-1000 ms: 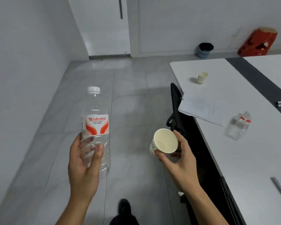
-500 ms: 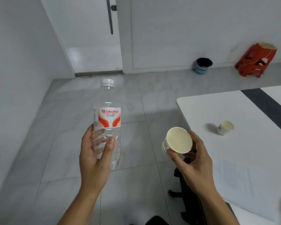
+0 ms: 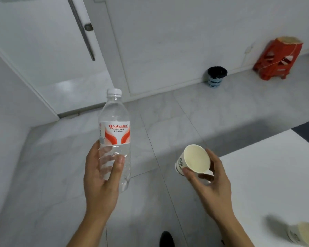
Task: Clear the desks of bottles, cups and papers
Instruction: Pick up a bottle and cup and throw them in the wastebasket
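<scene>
Paper makes up the second cup (image 3: 301,234), blurred at the near right corner of the white counter (image 3: 275,175) and not yet collected. Ahead of it, both hands are out over the floor (image 3: 43,175). The left hand (image 3: 98,180) wraps the lower half of the bottle (image 3: 115,129), whose long axis stands almost upright, white cap (image 3: 114,91) on top. The right hand (image 3: 212,184) pinches the cup (image 3: 194,158) by rim and side, tipped so its empty mouth faces the camera and its base points away. Well beyond, against the far wall (image 3: 168,41), stands the bin (image 3: 217,76), ahead and to the right of both hands, with the right hand nearer. On that footing the cup would likely go in first.
</scene>
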Demonstrator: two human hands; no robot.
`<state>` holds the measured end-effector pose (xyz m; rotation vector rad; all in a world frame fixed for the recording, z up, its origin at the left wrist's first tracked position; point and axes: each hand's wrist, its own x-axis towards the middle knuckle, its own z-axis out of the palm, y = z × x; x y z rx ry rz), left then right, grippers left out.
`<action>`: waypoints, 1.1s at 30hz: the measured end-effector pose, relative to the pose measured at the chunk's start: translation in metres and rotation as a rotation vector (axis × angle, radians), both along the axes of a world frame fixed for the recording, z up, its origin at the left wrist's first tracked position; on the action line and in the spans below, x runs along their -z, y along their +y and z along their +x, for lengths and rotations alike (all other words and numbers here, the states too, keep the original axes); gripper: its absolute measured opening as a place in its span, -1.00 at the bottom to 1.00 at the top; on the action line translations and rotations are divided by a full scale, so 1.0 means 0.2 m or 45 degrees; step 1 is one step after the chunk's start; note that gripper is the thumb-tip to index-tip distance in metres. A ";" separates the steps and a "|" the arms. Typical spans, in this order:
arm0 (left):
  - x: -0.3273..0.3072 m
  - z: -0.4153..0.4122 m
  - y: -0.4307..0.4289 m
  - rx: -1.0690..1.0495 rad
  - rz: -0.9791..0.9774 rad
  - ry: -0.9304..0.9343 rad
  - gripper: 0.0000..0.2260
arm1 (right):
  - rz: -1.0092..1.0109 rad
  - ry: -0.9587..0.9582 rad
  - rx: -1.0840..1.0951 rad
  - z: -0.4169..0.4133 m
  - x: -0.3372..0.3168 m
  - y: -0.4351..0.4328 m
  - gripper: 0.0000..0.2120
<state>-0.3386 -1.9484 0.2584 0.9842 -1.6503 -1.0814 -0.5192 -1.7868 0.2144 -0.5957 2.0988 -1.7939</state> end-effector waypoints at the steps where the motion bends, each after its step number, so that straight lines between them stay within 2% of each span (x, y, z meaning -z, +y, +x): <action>1: -0.01 -0.07 -0.12 -0.002 0.001 0.000 -0.49 | 0.011 0.007 -0.015 -0.09 -0.02 -0.13 -0.26; 4: -0.01 -0.29 -0.47 -0.048 0.025 0.027 -0.52 | 0.044 0.007 -0.046 -0.34 -0.06 -0.48 -0.20; 10: 0.11 -0.92 -1.22 -0.062 0.091 0.045 -0.50 | 0.105 0.052 -0.006 -0.96 0.03 -1.20 -0.20; 17: 0.11 -1.89 -2.03 0.210 0.119 0.034 -0.43 | 0.112 0.073 0.238 -1.72 -0.05 -1.83 -0.17; 25: 0.09 -3.14 -2.52 0.646 0.149 0.046 -0.40 | 0.132 0.014 0.616 -2.61 0.04 -2.14 -0.12; 29: 0.18 -3.78 -2.71 0.701 0.112 0.023 -0.39 | 0.083 -0.008 0.682 -3.19 0.14 -2.36 -0.21; 33: 0.10 -4.34 -2.94 0.692 0.073 0.023 -0.35 | 0.089 0.021 0.656 -3.78 0.10 -2.61 -0.22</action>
